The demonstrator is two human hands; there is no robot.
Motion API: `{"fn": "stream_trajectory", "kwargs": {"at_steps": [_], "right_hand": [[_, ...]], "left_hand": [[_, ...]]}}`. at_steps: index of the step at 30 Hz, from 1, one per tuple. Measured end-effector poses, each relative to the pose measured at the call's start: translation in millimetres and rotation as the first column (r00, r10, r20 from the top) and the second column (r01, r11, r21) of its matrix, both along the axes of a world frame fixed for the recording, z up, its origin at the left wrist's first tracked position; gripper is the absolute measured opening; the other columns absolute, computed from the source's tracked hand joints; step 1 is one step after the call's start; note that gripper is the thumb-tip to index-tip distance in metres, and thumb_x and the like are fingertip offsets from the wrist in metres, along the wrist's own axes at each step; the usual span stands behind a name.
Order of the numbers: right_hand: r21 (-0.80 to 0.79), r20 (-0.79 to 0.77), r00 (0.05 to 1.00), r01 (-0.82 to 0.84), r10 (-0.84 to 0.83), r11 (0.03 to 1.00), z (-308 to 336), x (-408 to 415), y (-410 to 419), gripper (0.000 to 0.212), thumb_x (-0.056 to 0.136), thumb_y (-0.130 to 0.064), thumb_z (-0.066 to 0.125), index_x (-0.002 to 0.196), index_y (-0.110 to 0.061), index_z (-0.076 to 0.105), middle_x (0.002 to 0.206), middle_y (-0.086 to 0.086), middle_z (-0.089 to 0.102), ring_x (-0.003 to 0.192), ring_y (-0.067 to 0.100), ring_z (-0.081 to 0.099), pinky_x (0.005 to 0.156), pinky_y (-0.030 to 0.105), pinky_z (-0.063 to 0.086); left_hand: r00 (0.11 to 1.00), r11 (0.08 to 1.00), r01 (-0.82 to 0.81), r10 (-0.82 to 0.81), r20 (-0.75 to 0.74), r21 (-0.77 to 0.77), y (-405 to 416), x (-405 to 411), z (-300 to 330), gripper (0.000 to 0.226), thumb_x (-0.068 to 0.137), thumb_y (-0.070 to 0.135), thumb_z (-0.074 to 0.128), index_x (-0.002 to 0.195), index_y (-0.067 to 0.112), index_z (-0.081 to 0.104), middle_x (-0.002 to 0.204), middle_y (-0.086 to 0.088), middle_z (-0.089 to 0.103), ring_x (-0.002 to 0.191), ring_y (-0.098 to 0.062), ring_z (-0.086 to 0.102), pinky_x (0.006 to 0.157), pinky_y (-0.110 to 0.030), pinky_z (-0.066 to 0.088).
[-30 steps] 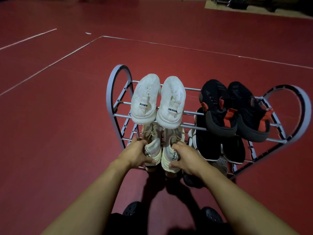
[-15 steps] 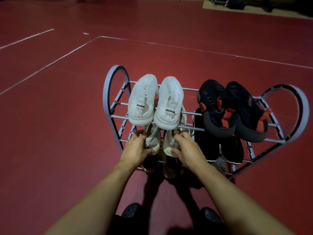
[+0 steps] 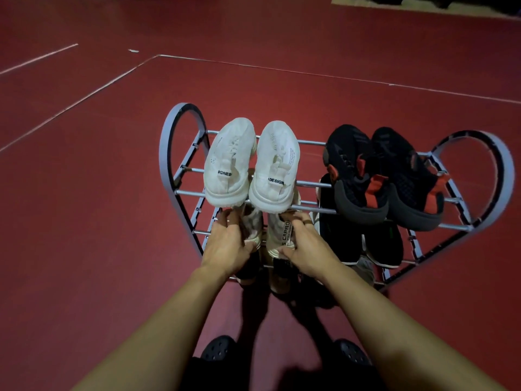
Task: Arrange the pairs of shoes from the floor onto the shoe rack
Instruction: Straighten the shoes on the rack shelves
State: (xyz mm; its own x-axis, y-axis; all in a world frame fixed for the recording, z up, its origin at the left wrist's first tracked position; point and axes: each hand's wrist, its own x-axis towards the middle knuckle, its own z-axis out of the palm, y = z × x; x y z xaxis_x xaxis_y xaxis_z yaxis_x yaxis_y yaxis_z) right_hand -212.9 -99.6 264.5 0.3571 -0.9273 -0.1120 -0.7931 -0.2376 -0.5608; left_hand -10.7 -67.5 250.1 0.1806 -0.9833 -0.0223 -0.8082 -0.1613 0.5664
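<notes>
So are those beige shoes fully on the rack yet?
Not quite: the beige knit sneakers sit partly under the top tier, heels sticking out, both hands gripping them.

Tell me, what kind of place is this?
Probably an indoor sports hall or court: a wide red floor marked with white lines, and a metal shoe rack standing out on it.

The heel strap of the right white shoe (image 3: 275,167) on the top shelf reads "DESIGN"; the left white shoe (image 3: 229,165) shows only "IGNED". The beige shoe (image 3: 283,231) under my right hand (image 3: 306,249) shows "CAPRO"; its smaller print is illegible.
</notes>
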Motion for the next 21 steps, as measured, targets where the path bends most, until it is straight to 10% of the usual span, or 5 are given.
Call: {"fn": "stream_trajectory", "kwargs": {"at_steps": [11, 16, 21], "right_hand": [[0.007, -0.087, 0.996, -0.002, 0.002, 1.0, 22, -60, 13, 0.064, 0.086, -0.042, 0.065, 0.142, -0.032, 0.034, 0.142, 0.0, 0.045, 0.124, 0.026, 0.053, 0.097, 0.039, 0.047], [0.048, -0.15, 0.974, 0.181, -0.172, 0.982, 21, -119, 15, 0.059, 0.087, -0.043, 0.065, 0.138, -0.022, 0.044, 0.135, 0.011, 0.049, 0.123, 0.034, 0.05, 0.098, 0.044, 0.047], [0.094, -0.182, 0.857, 0.504, -0.483, 0.859, 9, -167, 13, 0.044, 0.086, -0.046, 0.066, 0.109, -0.009, 0.058, 0.121, 0.017, 0.049, 0.12, 0.039, 0.046, 0.096, 0.042, 0.046]], "left_hand": [[0.933, 0.978, 0.187, -0.146, 0.33, -0.096, 0, -67, 25, 0.05, 0.09, 0.059, 0.049, 0.132, 0.034, 0.057, 0.139, -0.004, 0.053, 0.137, -0.03, 0.034, 0.118, -0.05, 0.019], [0.957, 0.961, 0.258, -0.241, 0.162, -0.096, -7, -112, 38, 0.041, 0.092, 0.053, 0.055, 0.123, 0.026, 0.057, 0.11, -0.004, 0.063, 0.109, -0.03, 0.059, 0.089, -0.044, 0.049], [0.933, 0.934, 0.356, -0.355, 0.055, -0.011, -17, -158, 23, 0.045, 0.09, 0.05, 0.061, 0.125, 0.022, 0.062, 0.114, -0.006, 0.066, 0.111, -0.026, 0.06, 0.093, -0.038, 0.05]]}}
